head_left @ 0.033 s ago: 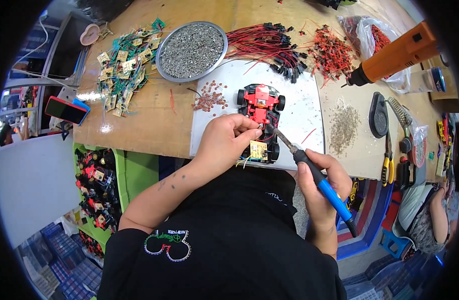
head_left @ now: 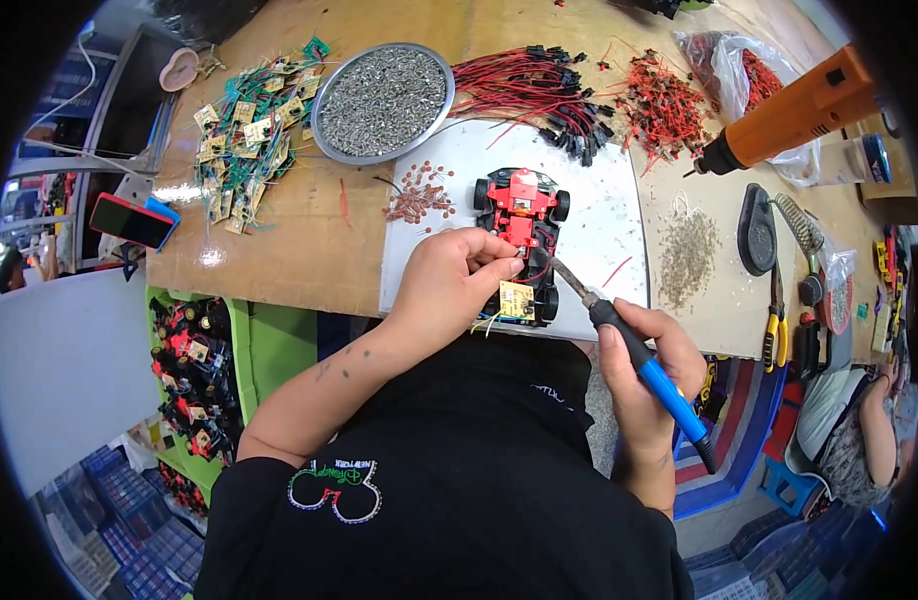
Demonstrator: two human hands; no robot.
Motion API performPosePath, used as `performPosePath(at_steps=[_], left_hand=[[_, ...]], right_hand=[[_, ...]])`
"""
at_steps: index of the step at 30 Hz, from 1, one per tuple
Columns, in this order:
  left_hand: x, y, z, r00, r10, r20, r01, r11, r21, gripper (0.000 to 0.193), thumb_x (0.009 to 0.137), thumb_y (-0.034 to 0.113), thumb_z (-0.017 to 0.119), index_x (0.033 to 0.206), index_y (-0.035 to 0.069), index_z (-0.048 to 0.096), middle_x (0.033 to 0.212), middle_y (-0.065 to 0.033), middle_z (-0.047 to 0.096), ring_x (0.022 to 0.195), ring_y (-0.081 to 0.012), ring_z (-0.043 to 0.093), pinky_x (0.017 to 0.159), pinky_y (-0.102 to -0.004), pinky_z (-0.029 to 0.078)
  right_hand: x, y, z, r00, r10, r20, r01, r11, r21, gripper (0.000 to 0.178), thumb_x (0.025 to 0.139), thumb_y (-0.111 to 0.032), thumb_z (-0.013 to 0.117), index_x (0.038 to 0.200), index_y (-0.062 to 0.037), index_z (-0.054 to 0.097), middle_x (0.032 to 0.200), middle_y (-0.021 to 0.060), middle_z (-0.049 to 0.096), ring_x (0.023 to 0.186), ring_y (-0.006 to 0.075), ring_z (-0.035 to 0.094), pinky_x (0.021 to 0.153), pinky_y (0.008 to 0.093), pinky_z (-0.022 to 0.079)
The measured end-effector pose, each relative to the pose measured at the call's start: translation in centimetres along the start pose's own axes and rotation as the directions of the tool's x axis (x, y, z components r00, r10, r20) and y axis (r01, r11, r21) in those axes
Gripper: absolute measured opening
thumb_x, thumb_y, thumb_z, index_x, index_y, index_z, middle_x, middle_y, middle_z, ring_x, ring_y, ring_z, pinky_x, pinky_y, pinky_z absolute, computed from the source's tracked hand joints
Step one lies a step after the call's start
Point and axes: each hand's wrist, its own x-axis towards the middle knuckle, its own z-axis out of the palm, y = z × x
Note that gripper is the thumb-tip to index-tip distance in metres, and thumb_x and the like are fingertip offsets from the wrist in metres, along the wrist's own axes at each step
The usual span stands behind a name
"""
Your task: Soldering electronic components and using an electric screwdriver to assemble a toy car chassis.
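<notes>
A red and black toy car chassis (head_left: 520, 205) lies on a white board, its wheels out to the sides. My left hand (head_left: 459, 275) reaches over its left side. Thumb and forefinger are pinched together at the middle of the chassis, on something too small to make out. A soldering iron (head_left: 647, 370) with a blue and black handle is gripped in my right hand (head_left: 651, 365). Its tip points up and left to the chassis, close by my left fingertips; whether it touches is unclear. Across the near end of the chassis sits a small yellowish circuit board (head_left: 517, 299) with thin wires.
Beyond the white board (head_left: 591, 270) stand a metal dish of screws (head_left: 384, 100) and red wires with black plugs (head_left: 539, 95). Circuit boards (head_left: 249, 140) pile up left. At right are an orange electric screwdriver (head_left: 794, 110), pliers (head_left: 775, 325) and a green crate (head_left: 241, 350) lower left.
</notes>
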Motion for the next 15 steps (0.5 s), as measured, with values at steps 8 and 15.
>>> performPosePath(at_steps=[8, 15], left_hand=[[-0.2, 0.2, -0.1, 0.998, -0.065, -0.008, 0.064, 0.995, -0.075, 0.015, 0.086, 0.009, 0.071, 0.094, -0.004, 0.069, 0.077, -0.0037, 0.068, 0.068, -0.0060, 0.059, 0.062, -0.0225, 0.047], [-0.4, 0.5, -0.1, 0.998, -0.058, 0.019, 0.060, 0.995, -0.082, 0.013, 0.087, 0.008, 0.070, 0.094, -0.003, 0.068, 0.078, -0.0011, 0.066, 0.071, -0.0052, 0.057, 0.066, -0.0214, 0.047]], right_hand=[[-0.5, 2.0, -3.0, 0.973, 0.073, -0.219, -0.078, 0.997, -0.013, 0.022, 0.078, -0.003, 0.075, 0.099, 0.0019, 0.069, 0.081, 0.0096, 0.070, 0.071, 0.0137, 0.065, 0.067, 0.0233, 0.049], [0.5, 6.2, -4.5, 0.903, 0.137, -0.407, -0.186, 0.979, -0.083, 0.022, 0.085, -0.004, 0.071, 0.106, 0.0034, 0.067, 0.088, 0.0084, 0.070, 0.078, 0.0100, 0.064, 0.071, 0.0225, 0.051]])
